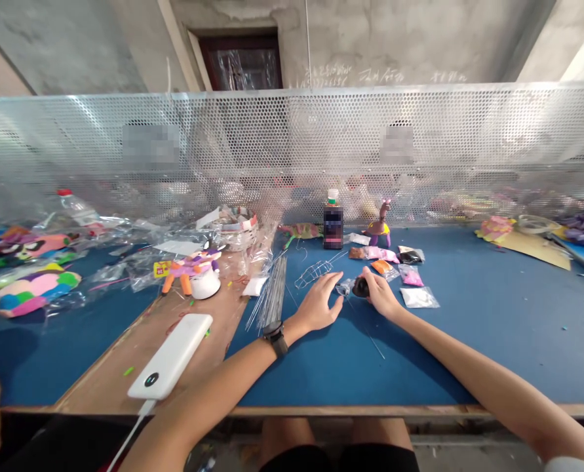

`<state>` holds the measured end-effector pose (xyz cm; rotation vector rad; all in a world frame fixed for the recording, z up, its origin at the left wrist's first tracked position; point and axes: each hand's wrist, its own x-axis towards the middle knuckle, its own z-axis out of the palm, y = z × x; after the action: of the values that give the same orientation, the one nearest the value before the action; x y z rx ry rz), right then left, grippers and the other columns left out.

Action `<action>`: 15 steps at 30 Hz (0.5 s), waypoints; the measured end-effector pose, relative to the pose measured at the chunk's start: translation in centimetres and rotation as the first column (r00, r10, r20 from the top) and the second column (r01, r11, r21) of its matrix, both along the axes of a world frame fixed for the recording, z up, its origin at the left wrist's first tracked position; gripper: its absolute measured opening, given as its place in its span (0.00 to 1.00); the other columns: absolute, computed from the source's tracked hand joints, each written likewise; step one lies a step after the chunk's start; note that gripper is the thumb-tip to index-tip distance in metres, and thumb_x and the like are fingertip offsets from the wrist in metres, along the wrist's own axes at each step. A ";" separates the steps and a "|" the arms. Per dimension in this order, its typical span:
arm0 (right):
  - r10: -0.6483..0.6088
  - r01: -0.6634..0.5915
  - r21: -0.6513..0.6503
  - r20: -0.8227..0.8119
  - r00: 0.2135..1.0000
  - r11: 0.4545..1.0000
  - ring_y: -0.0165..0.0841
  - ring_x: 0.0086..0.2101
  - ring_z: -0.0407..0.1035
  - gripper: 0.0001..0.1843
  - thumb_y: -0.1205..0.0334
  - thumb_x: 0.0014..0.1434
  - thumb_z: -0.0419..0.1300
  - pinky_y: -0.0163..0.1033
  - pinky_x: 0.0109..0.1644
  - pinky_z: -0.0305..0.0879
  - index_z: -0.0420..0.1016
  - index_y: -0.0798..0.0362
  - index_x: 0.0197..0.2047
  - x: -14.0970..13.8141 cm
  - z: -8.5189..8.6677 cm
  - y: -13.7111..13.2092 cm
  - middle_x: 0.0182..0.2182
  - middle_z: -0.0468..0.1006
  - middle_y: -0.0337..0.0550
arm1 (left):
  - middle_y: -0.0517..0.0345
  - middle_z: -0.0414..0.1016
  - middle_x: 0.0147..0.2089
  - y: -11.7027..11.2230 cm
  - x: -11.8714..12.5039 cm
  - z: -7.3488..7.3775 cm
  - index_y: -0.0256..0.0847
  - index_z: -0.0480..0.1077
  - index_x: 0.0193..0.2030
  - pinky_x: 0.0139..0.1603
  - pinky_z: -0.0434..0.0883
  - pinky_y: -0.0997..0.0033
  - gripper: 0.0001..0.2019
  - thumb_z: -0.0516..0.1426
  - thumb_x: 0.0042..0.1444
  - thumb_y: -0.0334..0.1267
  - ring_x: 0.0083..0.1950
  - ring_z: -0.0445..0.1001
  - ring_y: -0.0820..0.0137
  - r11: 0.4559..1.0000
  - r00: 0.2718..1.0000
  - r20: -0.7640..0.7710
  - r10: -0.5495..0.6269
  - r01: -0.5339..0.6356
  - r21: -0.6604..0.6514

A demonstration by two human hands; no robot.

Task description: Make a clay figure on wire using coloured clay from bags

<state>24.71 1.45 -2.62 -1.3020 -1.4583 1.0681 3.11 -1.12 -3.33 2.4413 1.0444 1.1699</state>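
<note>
My left hand (320,303), with a dark watch (275,337) on its wrist, is curved over the blue mat. Its thumb and fingers stand apart, next to a small grey crumpled piece (343,287). My right hand (383,295) is closed around a small black lump (360,287), partly hidden by the fingers; I cannot tell what it is. A bent wire frame (313,274) lies just beyond my left hand. Left of it is a bundle of straight metal wires (272,292). One thin wire (376,345) lies on the mat below my hands.
Small packets, among them a white packet (419,297) and a pink packet (410,275), lie right of my hands. A dark bottle (333,229) and a purple figure (379,228) stand behind. Leftward are a white power bank (172,354) and an orange-purple figure (192,269). A perforated metal screen (301,151) borders the back.
</note>
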 end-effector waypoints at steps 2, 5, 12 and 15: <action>-0.043 0.039 0.072 0.052 0.998 0.997 0.32 0.24 0.61 0.39 0.22 0.63 0.45 0.37 0.25 0.58 0.70 0.50 0.28 0.2 0.2 0.1 0.21 0.66 0.37 | 0.40 0.69 0.68 0.1 0.3 -0.2 0.38 0.63 0.70 0.72 0.66 0.45 0.26 0.55 0.67 0.36 0.70 0.67 0.53 0.999 0.997 -0.063 0.039 -0.038 0.025; -0.125 0.093 0.220 0.135 0.983 0.971 0.32 0.25 0.59 0.39 0.22 0.64 0.41 0.38 0.28 0.56 0.58 0.49 0.21 0.8 0.9 0.4 0.19 0.61 0.37 | 0.40 0.72 0.64 0.3 0.8 -0.2 0.38 0.66 0.66 0.69 0.69 0.47 0.21 0.55 0.68 0.39 0.67 0.71 0.53 0.996 0.989 -0.127 0.070 -0.062 0.061; -0.186 0.152 0.261 0.110 0.976 0.953 0.31 0.22 0.57 0.38 0.22 0.61 0.50 0.39 0.27 0.53 0.55 0.47 0.19 1.7 2.2 2.1 0.16 0.60 0.36 | 0.36 0.75 0.60 1.8 3.2 1.7 0.34 0.68 0.63 0.62 0.70 0.44 0.31 0.53 0.68 0.59 0.65 0.71 0.45 0.962 0.880 -0.418 0.225 -0.269 -0.048; -0.050 0.043 0.179 0.035 0.998 0.983 0.32 0.25 0.66 0.33 0.27 0.53 0.64 0.36 0.29 0.61 0.65 0.50 0.24 1.4 2.8 3.0 0.24 0.76 0.40 | 0.39 0.76 0.59 3.1 3.9 2.5 0.37 0.74 0.56 0.58 0.72 0.53 0.22 0.58 0.65 0.53 0.61 0.75 0.48 0.943 0.823 -0.544 0.166 -0.294 -0.157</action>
<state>26.16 4.41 0.23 -1.2293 -1.5094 0.8648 7.00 1.94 -0.86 2.5415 1.5666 0.3758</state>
